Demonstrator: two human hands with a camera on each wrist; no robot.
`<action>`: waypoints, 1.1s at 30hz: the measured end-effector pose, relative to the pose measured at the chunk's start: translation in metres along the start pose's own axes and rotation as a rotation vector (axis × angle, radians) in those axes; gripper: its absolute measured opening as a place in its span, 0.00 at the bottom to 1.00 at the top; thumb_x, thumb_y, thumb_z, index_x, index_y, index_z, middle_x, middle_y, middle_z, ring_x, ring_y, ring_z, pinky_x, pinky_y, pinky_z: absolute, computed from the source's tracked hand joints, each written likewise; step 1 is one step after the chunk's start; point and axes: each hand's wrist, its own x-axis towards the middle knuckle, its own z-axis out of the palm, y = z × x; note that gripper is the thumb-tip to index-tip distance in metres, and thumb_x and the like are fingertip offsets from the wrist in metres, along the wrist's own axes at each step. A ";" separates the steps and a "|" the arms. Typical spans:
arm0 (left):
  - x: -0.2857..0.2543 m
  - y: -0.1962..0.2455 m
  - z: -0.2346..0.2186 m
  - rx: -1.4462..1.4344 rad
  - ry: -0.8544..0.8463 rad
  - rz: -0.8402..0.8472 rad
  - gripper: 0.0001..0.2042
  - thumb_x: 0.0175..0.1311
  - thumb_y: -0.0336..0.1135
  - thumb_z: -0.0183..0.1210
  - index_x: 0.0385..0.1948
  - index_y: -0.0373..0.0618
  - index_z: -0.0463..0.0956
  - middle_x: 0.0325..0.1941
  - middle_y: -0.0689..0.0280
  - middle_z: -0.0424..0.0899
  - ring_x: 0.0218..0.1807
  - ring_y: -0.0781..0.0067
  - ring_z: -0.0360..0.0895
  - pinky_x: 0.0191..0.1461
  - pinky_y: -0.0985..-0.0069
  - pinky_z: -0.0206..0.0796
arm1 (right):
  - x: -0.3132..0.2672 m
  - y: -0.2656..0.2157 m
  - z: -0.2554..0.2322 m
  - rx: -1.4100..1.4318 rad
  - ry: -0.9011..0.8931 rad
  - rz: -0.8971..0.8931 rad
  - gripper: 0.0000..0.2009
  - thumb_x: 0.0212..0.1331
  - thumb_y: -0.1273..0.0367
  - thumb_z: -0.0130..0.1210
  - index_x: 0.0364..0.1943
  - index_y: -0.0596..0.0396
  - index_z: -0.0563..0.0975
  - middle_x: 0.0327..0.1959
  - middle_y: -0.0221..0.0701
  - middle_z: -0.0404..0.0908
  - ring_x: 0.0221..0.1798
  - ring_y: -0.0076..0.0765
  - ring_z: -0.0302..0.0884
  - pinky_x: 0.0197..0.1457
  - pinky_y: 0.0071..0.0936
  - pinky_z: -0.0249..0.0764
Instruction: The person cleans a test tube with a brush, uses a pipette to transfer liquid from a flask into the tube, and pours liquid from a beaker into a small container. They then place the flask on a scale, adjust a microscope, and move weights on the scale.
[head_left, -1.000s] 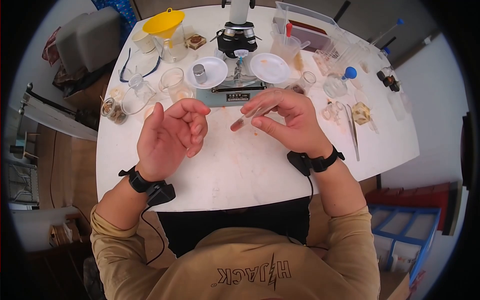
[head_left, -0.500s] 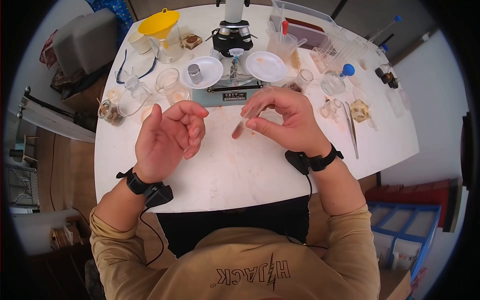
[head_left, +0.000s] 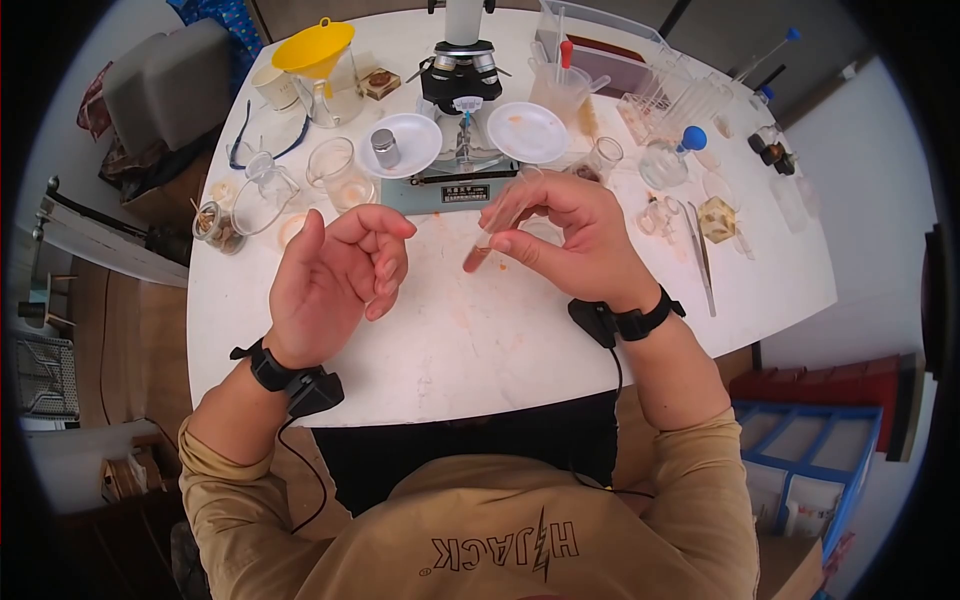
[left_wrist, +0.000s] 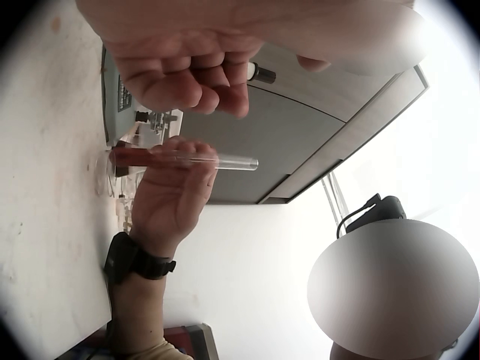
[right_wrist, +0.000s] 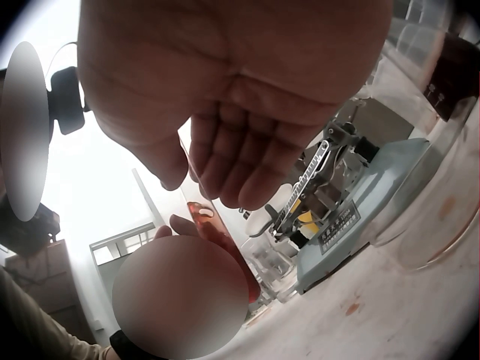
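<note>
A clear test tube (head_left: 506, 212) with reddish-brown liquid at its lower end is held tilted over the table, pinched between the thumb and fingers of my right hand (head_left: 582, 240). In the left wrist view, the tube (left_wrist: 180, 158) stands out from the fingers with its clear end beyond them. My left hand (head_left: 335, 280) is raised to the left of the tube, palm turned inward and fingers loosely bent, holding nothing. Behind both hands stands a balance (head_left: 445, 195) with two white pans; a metal weight (head_left: 385, 148) sits on the left pan.
A microscope (head_left: 460, 75) rises behind the balance. At the left are glass beakers (head_left: 338, 172), a yellow funnel (head_left: 313, 48), goggles (head_left: 268, 140) and a jar (head_left: 218, 228). A flask with a blue bulb (head_left: 662, 165), tweezers (head_left: 700, 258) and a test-tube rack (head_left: 650, 118) lie to the right.
The test tube has turned steeper in my right hand, its liquid end a little lower. My left hand keeps its pose, while the head view has shifted slightly.
</note>
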 end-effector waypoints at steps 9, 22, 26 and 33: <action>0.000 0.000 -0.001 0.006 -0.005 0.000 0.38 0.90 0.69 0.32 0.63 0.38 0.76 0.39 0.70 0.72 0.38 0.78 0.69 0.34 0.80 0.63 | -0.002 -0.001 -0.006 0.004 -0.047 0.041 0.06 0.71 0.78 0.72 0.46 0.57 0.86 0.49 0.34 0.90 0.49 0.28 0.89 0.57 0.31 0.83; -0.001 0.000 -0.001 0.003 -0.008 -0.002 0.39 0.90 0.69 0.31 0.63 0.37 0.76 0.38 0.70 0.72 0.38 0.78 0.69 0.34 0.80 0.63 | -0.002 0.004 -0.005 -0.045 -0.039 0.011 0.05 0.74 0.76 0.70 0.47 0.55 0.85 0.47 0.29 0.90 0.47 0.26 0.93 0.50 0.26 0.85; 0.000 0.000 -0.001 0.007 -0.011 0.002 0.39 0.90 0.69 0.31 0.63 0.37 0.76 0.38 0.70 0.72 0.37 0.78 0.69 0.34 0.80 0.63 | 0.000 -0.001 -0.001 -0.007 0.003 0.002 0.05 0.74 0.76 0.71 0.47 0.55 0.85 0.46 0.29 0.90 0.47 0.25 0.92 0.50 0.25 0.85; -0.001 0.000 0.000 0.009 -0.006 -0.002 0.39 0.90 0.69 0.31 0.63 0.37 0.76 0.37 0.70 0.72 0.37 0.78 0.69 0.34 0.80 0.63 | -0.002 0.004 -0.004 -0.032 -0.017 0.008 0.06 0.74 0.77 0.71 0.47 0.55 0.85 0.47 0.30 0.91 0.48 0.26 0.93 0.52 0.24 0.85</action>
